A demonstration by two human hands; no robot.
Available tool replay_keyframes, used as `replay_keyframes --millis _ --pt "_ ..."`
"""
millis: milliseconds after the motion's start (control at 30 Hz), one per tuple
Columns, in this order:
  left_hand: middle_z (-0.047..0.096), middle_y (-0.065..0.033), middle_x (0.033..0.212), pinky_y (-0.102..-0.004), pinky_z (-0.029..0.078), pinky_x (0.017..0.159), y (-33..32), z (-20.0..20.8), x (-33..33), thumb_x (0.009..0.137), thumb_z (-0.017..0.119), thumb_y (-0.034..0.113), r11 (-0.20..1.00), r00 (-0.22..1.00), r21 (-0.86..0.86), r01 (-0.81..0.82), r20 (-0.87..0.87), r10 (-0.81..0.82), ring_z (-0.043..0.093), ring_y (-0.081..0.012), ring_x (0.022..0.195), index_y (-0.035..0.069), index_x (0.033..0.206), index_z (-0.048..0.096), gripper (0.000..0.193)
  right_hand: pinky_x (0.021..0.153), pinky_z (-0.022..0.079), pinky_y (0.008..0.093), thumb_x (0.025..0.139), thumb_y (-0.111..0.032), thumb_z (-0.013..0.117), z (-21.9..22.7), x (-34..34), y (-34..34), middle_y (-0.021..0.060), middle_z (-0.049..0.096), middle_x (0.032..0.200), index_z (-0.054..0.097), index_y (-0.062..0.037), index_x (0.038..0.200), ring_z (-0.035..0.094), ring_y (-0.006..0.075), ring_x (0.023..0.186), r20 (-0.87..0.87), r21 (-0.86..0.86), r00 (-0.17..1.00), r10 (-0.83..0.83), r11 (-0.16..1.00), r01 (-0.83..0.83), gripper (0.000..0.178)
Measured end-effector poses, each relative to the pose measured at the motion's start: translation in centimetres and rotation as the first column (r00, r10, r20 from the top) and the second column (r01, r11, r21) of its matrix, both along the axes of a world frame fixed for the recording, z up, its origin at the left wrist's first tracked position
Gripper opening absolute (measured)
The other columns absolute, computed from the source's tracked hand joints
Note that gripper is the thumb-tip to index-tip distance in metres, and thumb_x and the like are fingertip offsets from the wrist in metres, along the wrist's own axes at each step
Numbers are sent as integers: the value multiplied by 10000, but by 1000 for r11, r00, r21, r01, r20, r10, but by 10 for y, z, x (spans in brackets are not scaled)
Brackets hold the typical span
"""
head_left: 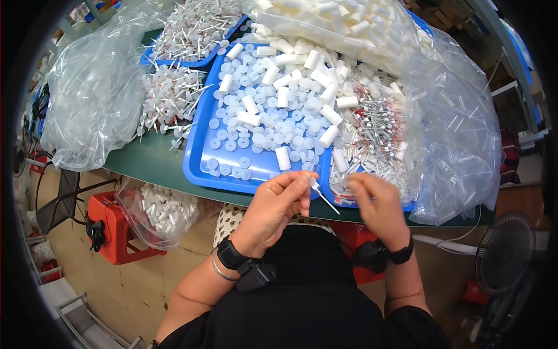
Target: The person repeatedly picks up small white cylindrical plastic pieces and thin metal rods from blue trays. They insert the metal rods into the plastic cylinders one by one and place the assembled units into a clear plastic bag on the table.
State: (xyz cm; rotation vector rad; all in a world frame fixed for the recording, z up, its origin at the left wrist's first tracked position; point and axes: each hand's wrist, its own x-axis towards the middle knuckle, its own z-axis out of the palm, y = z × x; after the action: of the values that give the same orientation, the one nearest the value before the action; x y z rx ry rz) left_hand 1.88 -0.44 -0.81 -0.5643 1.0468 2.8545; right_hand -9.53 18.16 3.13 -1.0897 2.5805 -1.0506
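Note:
In front of the trays, my left hand (278, 200) pinches a thin white rod (326, 196) by its wider upper end. The rod slants down to the right, its lower tip free. Just right of it is my right hand (379, 205), slightly blurred, with fingers curled together; whether they hold anything is hidden. Past the hands, a blue tray (195, 168) holds many translucent discs (273, 125) with white foam cylinders (282, 158) scattered over them. A second blue tray (344, 202) beside it carries a heap of thin metal-and-white pins (378, 131), some with red parts.
A big clear bag of white cylinders (343, 26) lies across the trays' far side. Plastic bags (456, 128) flank the green table (154, 163). Rod-and-disc pieces (171, 93) are piled far left. A red stool (110, 227) stands below left, a black fan (505, 253) at right.

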Motion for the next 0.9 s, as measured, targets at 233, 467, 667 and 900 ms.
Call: replay_keyframes --millis 233,467,667,900 --pt "660 -111 980 -283 563 796 4 6 -1 984 551 258 998 999 52 -21 43 19 669 -178 886 -11 1192 573 341 639 465 418 777 -52 622 -22 -35 15 124 542 715 562 -31 739 575 322 693 -523 374 845 110 921 111 74" --pt "646 -157 1083 -306 565 856 1 7 -2 987 544 217 999 998 33 -40 58 38 670 -224 986 -25 1236 546 347 615 480 401 771 -33 630 -15 -40 14 127 583 728 579 -21 747 603 303 674 -463 294 876 134 956 9 58" --pt "646 -158 1080 -323 553 877 1 11 -6 993 531 199 992 993 27 -122 -1 122 669 -231 992 -26 1246 536 339 555 505 308 779 7 654 9 -7 2 103 650 772 636 -12 865 645 224 608 -45 -52 982 186 981 -188 89" --pt "649 -155 1070 -332 551 884 0 10 -6 989 538 197 986 988 54 -156 -6 156 666 -229 990 -24 1237 539 332 536 502 302 789 3 657 18 1 -5 91 653 754 636 -15 861 644 209 594 -102 -84 973 206 973 -215 78"
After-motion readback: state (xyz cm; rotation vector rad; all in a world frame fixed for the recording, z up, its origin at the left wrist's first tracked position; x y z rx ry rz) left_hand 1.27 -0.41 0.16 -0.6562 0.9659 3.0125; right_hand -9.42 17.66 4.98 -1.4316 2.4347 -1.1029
